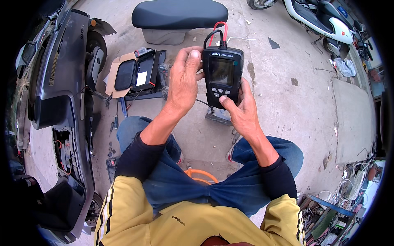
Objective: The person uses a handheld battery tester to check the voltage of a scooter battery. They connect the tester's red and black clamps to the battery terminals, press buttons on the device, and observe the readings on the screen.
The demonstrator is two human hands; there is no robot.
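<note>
A black handheld CHNT tester with a small dark screen and several buttons is held up in front of me. Red and black leads loop from its top end. My left hand is raised at the tester's left side, with fingers bent behind its edge; how firmly they touch it is hidden. My right hand grips the lower right of the case, thumb over the buttons. Below the tester, a small block-shaped object, partly hidden, stands on the ground with a black cable reaching it.
An open case in a cardboard box lies at the left, near screwdrivers. A grey scooter fills the left side. A black scooter seat lies ahead. At the right are another scooter and a heap of scrap and cables.
</note>
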